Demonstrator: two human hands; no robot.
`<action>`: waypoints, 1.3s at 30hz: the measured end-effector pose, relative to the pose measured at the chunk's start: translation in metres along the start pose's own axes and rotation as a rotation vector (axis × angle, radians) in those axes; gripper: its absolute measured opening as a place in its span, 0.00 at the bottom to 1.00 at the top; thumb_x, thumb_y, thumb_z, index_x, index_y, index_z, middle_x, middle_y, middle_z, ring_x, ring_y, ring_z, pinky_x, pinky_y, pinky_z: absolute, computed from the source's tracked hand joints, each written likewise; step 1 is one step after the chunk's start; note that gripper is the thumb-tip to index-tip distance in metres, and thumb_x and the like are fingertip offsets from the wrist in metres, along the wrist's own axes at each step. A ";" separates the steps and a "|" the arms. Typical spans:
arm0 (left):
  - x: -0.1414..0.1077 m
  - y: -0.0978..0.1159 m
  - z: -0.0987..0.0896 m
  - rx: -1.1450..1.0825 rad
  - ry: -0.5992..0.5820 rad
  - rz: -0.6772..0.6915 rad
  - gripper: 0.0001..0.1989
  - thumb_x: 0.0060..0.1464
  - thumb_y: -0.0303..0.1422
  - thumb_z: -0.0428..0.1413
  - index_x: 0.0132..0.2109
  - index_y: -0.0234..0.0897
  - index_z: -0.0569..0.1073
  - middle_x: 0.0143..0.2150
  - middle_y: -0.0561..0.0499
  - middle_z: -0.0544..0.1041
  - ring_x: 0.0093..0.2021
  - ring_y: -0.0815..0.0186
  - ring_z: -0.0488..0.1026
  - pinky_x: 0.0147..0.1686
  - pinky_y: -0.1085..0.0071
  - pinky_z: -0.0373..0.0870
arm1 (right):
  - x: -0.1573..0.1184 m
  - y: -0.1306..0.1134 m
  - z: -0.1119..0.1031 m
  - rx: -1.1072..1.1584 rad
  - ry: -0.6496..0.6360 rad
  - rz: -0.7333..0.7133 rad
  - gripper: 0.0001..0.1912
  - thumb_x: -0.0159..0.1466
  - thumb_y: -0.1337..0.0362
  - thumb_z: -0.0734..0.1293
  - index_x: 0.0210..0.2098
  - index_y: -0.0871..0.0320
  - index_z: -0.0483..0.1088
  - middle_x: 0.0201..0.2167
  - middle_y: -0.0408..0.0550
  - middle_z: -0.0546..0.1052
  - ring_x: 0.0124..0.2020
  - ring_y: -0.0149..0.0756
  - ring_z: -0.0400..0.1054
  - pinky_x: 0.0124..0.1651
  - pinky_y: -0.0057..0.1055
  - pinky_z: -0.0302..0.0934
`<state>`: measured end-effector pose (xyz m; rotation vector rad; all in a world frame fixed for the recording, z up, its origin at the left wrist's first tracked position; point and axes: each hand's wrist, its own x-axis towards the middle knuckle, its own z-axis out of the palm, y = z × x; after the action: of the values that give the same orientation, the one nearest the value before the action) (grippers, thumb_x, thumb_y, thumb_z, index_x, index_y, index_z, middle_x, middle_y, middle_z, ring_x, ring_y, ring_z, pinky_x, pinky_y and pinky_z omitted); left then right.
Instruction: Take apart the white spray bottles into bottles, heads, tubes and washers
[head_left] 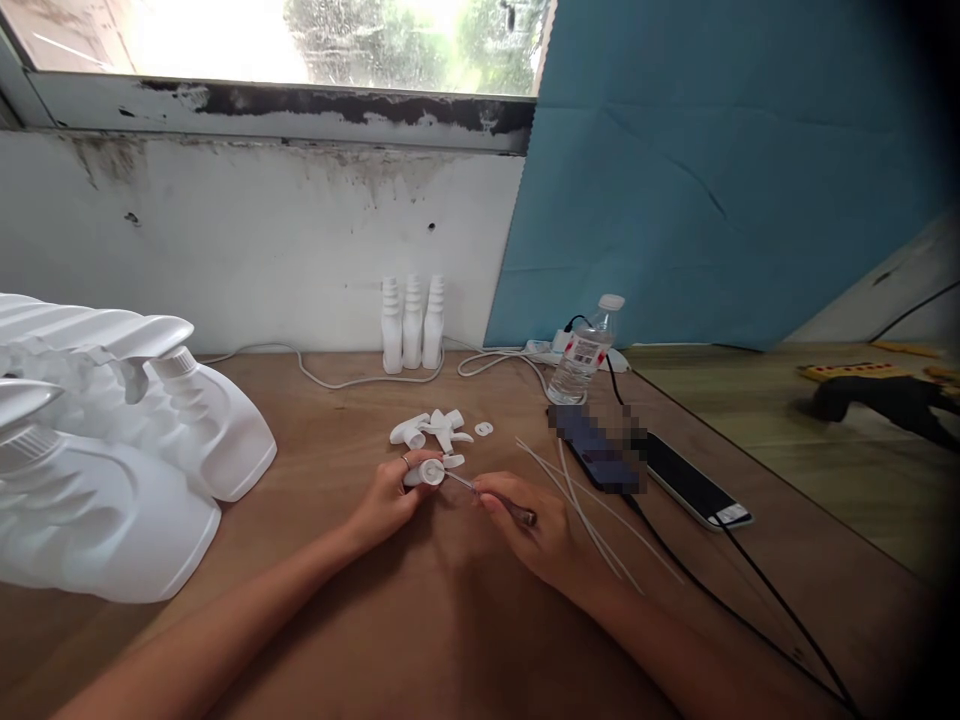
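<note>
Bottle label [586,351]: red-and-white, print illegible. Your left hand [391,497] grips a white spray head [431,473] over the tabletop [337,630]; your right hand [536,525], angled inward, holds a thin-shafted tool [511,507] to its rim.

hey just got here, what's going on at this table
A person's left grip holds a white spray-head part, and the right grip holds a thin-shafted hand tool with its tip at the part's round opening; how far in it goes is hard to tell. Loose white pieces lie just beyond. Large white spray bottles stand at the left, and three smaller ones stand by the wall.
</note>
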<state>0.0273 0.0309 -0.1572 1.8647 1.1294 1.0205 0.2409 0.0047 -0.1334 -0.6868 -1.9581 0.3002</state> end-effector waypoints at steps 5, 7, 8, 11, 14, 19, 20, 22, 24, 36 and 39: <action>0.001 -0.001 0.001 0.000 -0.006 0.012 0.15 0.56 0.31 0.55 0.51 0.36 0.74 0.47 0.49 0.79 0.42 0.63 0.75 0.42 0.73 0.67 | -0.002 0.002 0.002 -0.073 0.012 -0.034 0.07 0.64 0.72 0.64 0.40 0.56 0.70 0.32 0.46 0.79 0.33 0.31 0.75 0.38 0.24 0.68; 0.000 -0.002 0.001 0.011 -0.007 0.025 0.15 0.56 0.30 0.55 0.51 0.36 0.73 0.47 0.49 0.79 0.43 0.63 0.75 0.43 0.72 0.68 | -0.002 0.002 0.003 -0.112 -0.019 -0.088 0.08 0.64 0.73 0.63 0.41 0.56 0.70 0.33 0.47 0.78 0.34 0.32 0.75 0.39 0.25 0.68; 0.000 -0.004 0.002 0.016 -0.009 0.038 0.15 0.56 0.30 0.54 0.51 0.36 0.73 0.48 0.48 0.79 0.44 0.63 0.75 0.45 0.72 0.68 | -0.002 0.003 0.004 -0.132 -0.041 -0.119 0.09 0.64 0.73 0.63 0.42 0.56 0.70 0.34 0.48 0.78 0.34 0.32 0.74 0.38 0.26 0.68; -0.001 -0.009 0.003 0.026 -0.025 0.106 0.16 0.57 0.28 0.53 0.52 0.36 0.72 0.51 0.46 0.77 0.51 0.61 0.73 0.51 0.69 0.66 | -0.001 0.002 0.005 -0.158 -0.090 -0.172 0.09 0.64 0.72 0.63 0.41 0.57 0.70 0.34 0.49 0.78 0.33 0.33 0.74 0.37 0.26 0.67; -0.002 -0.013 0.004 0.023 -0.048 0.158 0.15 0.57 0.28 0.53 0.52 0.37 0.72 0.55 0.44 0.75 0.55 0.60 0.71 0.54 0.66 0.65 | 0.000 0.001 0.005 -0.094 -0.074 -0.120 0.08 0.64 0.72 0.62 0.40 0.57 0.71 0.33 0.49 0.78 0.33 0.33 0.74 0.37 0.26 0.67; -0.001 -0.006 0.000 -0.011 -0.101 0.108 0.16 0.57 0.30 0.54 0.53 0.36 0.72 0.52 0.44 0.77 0.52 0.59 0.73 0.53 0.65 0.67 | 0.000 0.000 0.002 0.068 -0.026 0.127 0.08 0.66 0.68 0.61 0.37 0.56 0.72 0.31 0.47 0.79 0.35 0.34 0.75 0.40 0.28 0.68; -0.001 -0.004 -0.001 -0.027 -0.111 0.101 0.16 0.57 0.31 0.54 0.53 0.36 0.72 0.51 0.44 0.77 0.50 0.59 0.73 0.52 0.66 0.67 | -0.001 0.001 0.002 0.099 -0.004 0.173 0.09 0.67 0.67 0.60 0.37 0.56 0.72 0.31 0.47 0.79 0.35 0.34 0.75 0.41 0.29 0.68; 0.000 -0.001 -0.003 -0.053 -0.120 0.088 0.16 0.58 0.32 0.54 0.53 0.35 0.72 0.49 0.45 0.78 0.47 0.60 0.74 0.48 0.68 0.68 | -0.003 0.002 0.002 0.165 0.051 0.255 0.09 0.68 0.65 0.60 0.38 0.56 0.72 0.31 0.47 0.79 0.34 0.34 0.75 0.40 0.30 0.69; 0.000 0.000 -0.004 -0.074 -0.130 0.067 0.17 0.58 0.34 0.54 0.53 0.34 0.72 0.47 0.45 0.78 0.45 0.61 0.74 0.47 0.69 0.68 | -0.002 0.004 0.003 0.233 0.098 0.331 0.10 0.68 0.63 0.60 0.38 0.56 0.73 0.29 0.46 0.79 0.32 0.34 0.75 0.39 0.30 0.68; -0.001 -0.001 -0.004 -0.099 -0.200 0.101 0.16 0.58 0.32 0.54 0.53 0.35 0.71 0.50 0.43 0.76 0.48 0.60 0.73 0.47 0.69 0.68 | 0.010 0.008 -0.002 0.564 0.076 0.580 0.14 0.65 0.55 0.64 0.31 0.59 0.72 0.23 0.44 0.76 0.25 0.34 0.73 0.33 0.31 0.68; -0.001 -0.002 -0.004 -0.093 -0.207 0.110 0.16 0.59 0.33 0.54 0.53 0.35 0.71 0.50 0.44 0.76 0.47 0.61 0.73 0.47 0.69 0.68 | 0.011 0.014 0.001 0.731 0.138 0.702 0.15 0.63 0.53 0.65 0.30 0.59 0.72 0.22 0.45 0.77 0.22 0.34 0.72 0.28 0.32 0.68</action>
<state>0.0233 0.0314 -0.1572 1.9242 0.8532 0.8997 0.2415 0.0225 -0.1329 -0.8366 -1.2663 1.2807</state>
